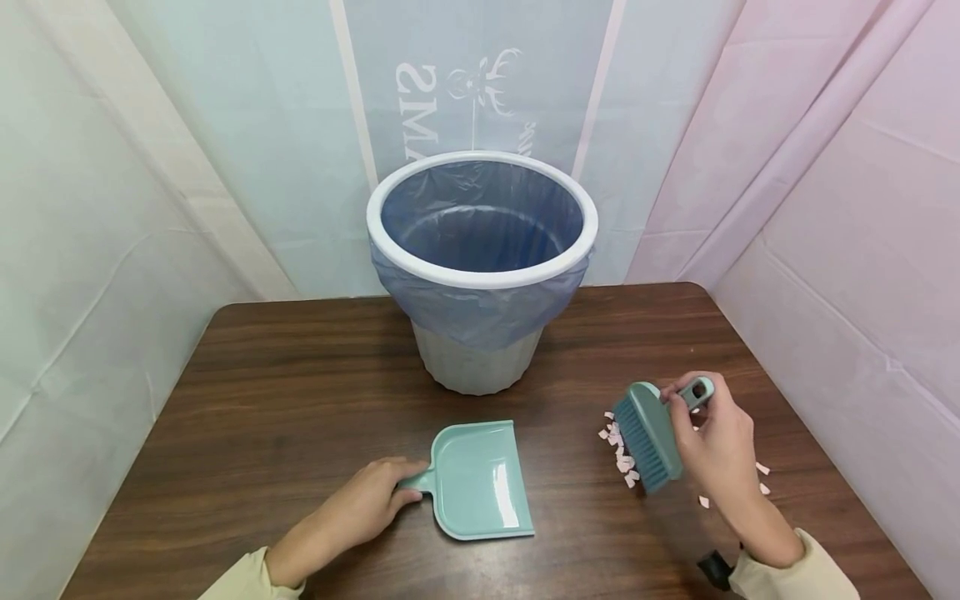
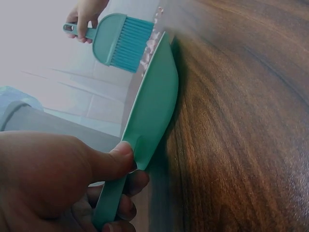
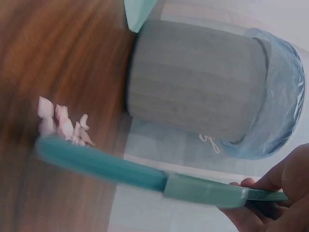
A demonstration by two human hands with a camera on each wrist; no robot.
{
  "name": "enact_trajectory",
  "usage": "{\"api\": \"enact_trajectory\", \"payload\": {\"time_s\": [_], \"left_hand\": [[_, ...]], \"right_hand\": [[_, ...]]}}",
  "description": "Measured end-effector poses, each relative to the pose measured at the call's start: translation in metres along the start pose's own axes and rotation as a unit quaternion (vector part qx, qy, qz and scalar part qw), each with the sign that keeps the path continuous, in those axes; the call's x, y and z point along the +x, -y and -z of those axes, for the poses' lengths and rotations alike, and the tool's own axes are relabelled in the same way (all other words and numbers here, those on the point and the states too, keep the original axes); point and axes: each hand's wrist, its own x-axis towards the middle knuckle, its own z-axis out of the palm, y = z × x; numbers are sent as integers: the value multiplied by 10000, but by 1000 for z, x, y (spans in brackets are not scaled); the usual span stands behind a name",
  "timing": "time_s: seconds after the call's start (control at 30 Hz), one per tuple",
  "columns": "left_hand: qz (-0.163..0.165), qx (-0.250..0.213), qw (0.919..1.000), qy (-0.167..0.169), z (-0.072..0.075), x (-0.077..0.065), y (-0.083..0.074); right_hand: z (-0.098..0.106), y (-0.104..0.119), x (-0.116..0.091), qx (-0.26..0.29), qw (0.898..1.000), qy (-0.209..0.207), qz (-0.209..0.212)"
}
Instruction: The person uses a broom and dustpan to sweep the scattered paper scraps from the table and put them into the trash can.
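Note:
My left hand (image 1: 372, 500) grips the handle of a light green dustpan (image 1: 480, 479), thumb on top and fingers curled beneath in the left wrist view. The pan lies on the table with its straight edge facing right. Farther right, my right hand (image 1: 716, 442) holds the short handle of a green hand brush (image 1: 651, 437), whose bristles point left and down. Small pale pink scraps (image 1: 621, 450) lie in a line along the bristles' left side. In the right wrist view the bristle tips reach the scraps (image 3: 63, 121); whether they touch the table is unclear.
A white waste bin (image 1: 480, 367) lined with a blue plastic bag (image 1: 480, 308) stands at the back middle of the dark wood table (image 1: 300, 400). A few more scraps (image 1: 762, 469) lie right of the brush. Pale sheeting (image 1: 847, 275) encloses the sides and back.

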Motion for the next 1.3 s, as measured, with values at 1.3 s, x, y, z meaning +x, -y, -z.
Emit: {"api": "enact_trajectory", "payload": {"time_s": [1.3], "left_hand": [[51,2,10000,66,1,1,-2]], "right_hand": [[14,6,13,2017,9302,2493,1788]]}}
